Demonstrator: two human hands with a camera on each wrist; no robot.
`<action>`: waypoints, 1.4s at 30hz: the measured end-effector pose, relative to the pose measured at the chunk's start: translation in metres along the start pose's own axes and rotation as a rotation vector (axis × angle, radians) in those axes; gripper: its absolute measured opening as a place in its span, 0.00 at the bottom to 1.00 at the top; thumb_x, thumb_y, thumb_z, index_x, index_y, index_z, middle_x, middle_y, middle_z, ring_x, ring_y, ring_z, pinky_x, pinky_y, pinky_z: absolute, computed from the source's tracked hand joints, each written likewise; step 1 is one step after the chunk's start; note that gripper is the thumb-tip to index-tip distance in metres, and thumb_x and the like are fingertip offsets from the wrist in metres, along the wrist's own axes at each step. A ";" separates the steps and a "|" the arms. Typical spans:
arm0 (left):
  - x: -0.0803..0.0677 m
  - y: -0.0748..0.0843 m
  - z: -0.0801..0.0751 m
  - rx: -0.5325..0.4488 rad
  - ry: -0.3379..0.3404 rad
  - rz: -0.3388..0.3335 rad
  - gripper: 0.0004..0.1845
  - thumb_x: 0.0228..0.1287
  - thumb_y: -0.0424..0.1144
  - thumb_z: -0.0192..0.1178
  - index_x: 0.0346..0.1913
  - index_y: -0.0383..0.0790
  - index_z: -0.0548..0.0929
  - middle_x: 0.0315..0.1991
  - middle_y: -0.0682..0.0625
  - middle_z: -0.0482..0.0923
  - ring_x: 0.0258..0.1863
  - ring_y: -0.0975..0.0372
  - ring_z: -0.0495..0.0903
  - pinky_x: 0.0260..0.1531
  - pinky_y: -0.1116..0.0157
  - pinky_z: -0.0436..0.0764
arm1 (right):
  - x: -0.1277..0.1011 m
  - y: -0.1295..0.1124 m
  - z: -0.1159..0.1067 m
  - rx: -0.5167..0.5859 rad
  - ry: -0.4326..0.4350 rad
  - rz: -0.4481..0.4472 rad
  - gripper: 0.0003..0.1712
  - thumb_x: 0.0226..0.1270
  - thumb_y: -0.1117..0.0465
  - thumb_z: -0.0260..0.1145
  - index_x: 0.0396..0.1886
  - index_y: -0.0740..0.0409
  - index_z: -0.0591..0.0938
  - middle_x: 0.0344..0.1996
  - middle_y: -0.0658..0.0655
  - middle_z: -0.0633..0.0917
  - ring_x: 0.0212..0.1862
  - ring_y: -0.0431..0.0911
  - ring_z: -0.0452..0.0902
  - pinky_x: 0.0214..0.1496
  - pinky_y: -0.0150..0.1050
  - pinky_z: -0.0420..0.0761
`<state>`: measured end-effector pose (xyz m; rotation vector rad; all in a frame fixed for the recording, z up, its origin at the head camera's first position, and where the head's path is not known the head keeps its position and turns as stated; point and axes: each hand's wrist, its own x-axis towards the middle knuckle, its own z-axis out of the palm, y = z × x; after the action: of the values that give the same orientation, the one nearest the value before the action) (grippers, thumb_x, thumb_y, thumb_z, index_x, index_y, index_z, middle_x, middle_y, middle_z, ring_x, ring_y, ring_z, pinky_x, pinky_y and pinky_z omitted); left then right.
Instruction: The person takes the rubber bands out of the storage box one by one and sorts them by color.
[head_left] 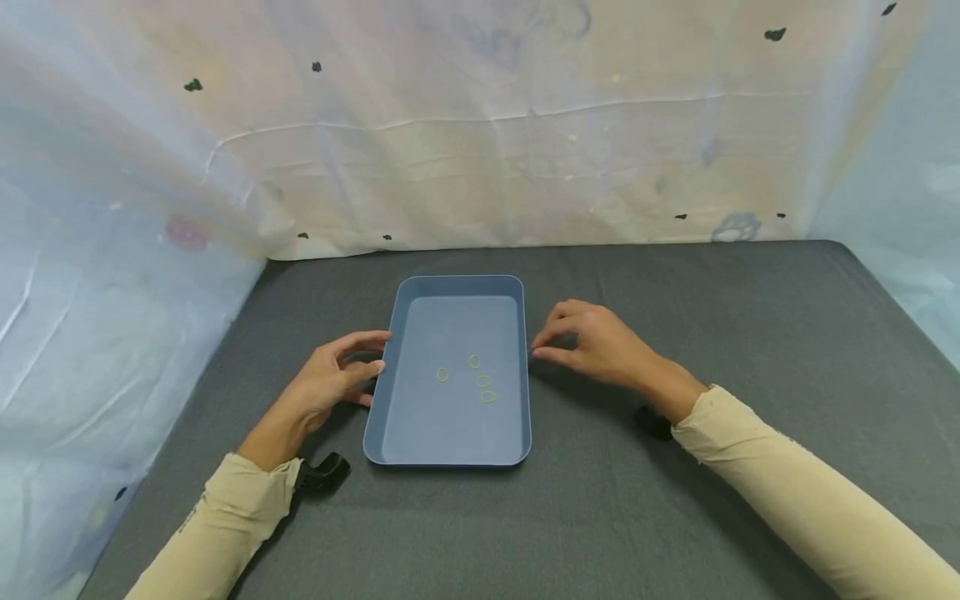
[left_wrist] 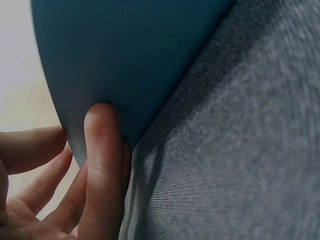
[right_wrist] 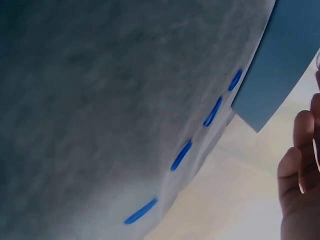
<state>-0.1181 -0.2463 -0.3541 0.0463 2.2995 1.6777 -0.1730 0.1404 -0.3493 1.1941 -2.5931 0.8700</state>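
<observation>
A blue-grey rectangular tray [head_left: 446, 437] lies on the dark grey cloth. Several thin yellow loops, like small rubber bands [head_left: 488, 397], lie inside it. My left hand [head_left: 333, 379] touches the tray's left outer side, thumb and fingers spread along the wall; in the left wrist view one finger [left_wrist: 100, 135] lies flat against it. Just beyond the right rim is my right hand [head_left: 596, 342], thumb and forefinger tips close together; whatever is between them is too small to make out. The right wrist view catches only part of this hand [right_wrist: 305, 165].
Several narrow blue loops [right_wrist: 181, 155] lie on the cloth in the right wrist view; I cannot make them out from the head. The grey-covered table [head_left: 750, 333] meets a pale curtain [head_left: 480, 183] at its far edge, with more sheeting at both sides.
</observation>
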 end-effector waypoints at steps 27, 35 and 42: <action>-0.001 0.000 0.000 0.009 -0.006 -0.002 0.30 0.72 0.38 0.60 0.73 0.40 0.66 0.70 0.37 0.63 0.52 0.59 0.78 0.35 0.58 0.87 | -0.052 0.053 -0.041 -0.236 -0.052 0.105 0.03 0.59 0.56 0.76 0.34 0.43 0.91 0.33 0.43 0.83 0.35 0.38 0.74 0.35 0.38 0.75; -0.001 0.001 -0.001 0.032 -0.002 -0.004 0.30 0.72 0.39 0.60 0.74 0.41 0.66 0.71 0.37 0.62 0.60 0.49 0.74 0.36 0.58 0.87 | -0.062 0.061 -0.048 -0.263 -0.059 0.112 0.03 0.59 0.56 0.76 0.34 0.45 0.91 0.33 0.44 0.83 0.35 0.38 0.75 0.35 0.38 0.75; 0.001 0.000 -0.001 0.029 -0.002 -0.006 0.30 0.72 0.38 0.59 0.74 0.41 0.66 0.71 0.37 0.62 0.58 0.52 0.75 0.36 0.58 0.87 | -0.070 0.068 -0.056 -0.290 -0.067 0.117 0.03 0.60 0.57 0.75 0.34 0.43 0.90 0.33 0.43 0.83 0.36 0.38 0.75 0.36 0.40 0.76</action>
<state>-0.1193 -0.2473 -0.3538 0.0476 2.3206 1.6403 -0.1812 0.2519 -0.3589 1.0159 -2.7459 0.4556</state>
